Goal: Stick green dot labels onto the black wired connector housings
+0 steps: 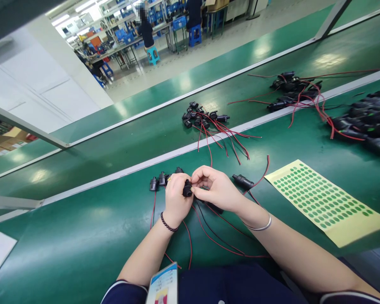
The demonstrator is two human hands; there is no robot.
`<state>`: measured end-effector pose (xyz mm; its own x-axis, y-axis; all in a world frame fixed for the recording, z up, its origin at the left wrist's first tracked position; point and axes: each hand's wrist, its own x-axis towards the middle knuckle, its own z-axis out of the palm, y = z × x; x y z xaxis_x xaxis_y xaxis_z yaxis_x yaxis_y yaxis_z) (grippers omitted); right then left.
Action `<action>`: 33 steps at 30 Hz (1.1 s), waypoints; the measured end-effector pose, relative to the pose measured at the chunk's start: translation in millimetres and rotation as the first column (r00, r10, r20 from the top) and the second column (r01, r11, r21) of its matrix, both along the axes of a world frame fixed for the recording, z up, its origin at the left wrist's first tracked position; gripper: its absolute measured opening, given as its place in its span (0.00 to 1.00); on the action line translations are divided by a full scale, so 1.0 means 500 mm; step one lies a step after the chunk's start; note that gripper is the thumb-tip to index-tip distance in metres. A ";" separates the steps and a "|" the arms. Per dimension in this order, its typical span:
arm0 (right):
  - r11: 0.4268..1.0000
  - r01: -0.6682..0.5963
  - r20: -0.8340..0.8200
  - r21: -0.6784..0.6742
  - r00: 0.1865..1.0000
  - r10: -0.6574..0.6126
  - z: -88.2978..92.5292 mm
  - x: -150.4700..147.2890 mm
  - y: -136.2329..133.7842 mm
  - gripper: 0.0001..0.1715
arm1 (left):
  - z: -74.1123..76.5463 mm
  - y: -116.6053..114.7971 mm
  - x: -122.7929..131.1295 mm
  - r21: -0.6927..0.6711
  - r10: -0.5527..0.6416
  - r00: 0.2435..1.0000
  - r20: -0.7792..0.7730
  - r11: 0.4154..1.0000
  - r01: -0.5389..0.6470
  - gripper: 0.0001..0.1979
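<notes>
My left hand [177,200] is closed around a small black cylindrical wired part [187,188], its ribbed end pointing toward me. Close against it, my right hand [218,188] has thumb and index finger bent together at the part's side; whatever is between those fingertips is too small to make out. Red and black wires trail toward me below both hands. Just left of my left hand stand several similar black parts [153,184] with red wires. Another black part [243,182] lies beyond my right wrist, and one more is partly hidden under my right hand.
A yellow sheet of green oval stickers [329,202] lies at right. Piles of wired black parts sit on the far strip [198,116], [291,90] and at the right edge [367,120]. A white flat object [0,255] lies at left. People work at benches beyond.
</notes>
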<state>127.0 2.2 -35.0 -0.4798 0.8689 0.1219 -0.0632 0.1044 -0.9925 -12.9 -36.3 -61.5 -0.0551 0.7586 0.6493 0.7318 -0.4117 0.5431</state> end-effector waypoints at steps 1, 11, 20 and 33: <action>1.000 -0.005 -0.011 -0.010 1.000 0.005 0.000 -0.001 0.000 0.07 | 0.000 0.000 0.000 0.002 0.004 1.000 -0.001 1.000 -0.004 0.07; 0.999 -0.013 -0.055 0.040 0.998 0.015 -0.005 0.000 -0.001 0.05 | -0.002 -0.001 0.008 -0.027 -0.021 0.990 0.137 0.999 0.025 0.07; 1.000 -0.014 -0.061 0.011 0.998 0.014 -0.006 0.000 -0.003 0.06 | -0.004 -0.001 0.008 -0.029 -0.022 0.987 0.162 0.999 0.028 0.06; 0.924 -0.225 -0.167 -0.308 0.969 0.180 -0.016 0.014 0.031 0.29 | 0.014 -0.006 0.013 -0.022 -0.265 0.935 0.237 0.960 0.277 0.05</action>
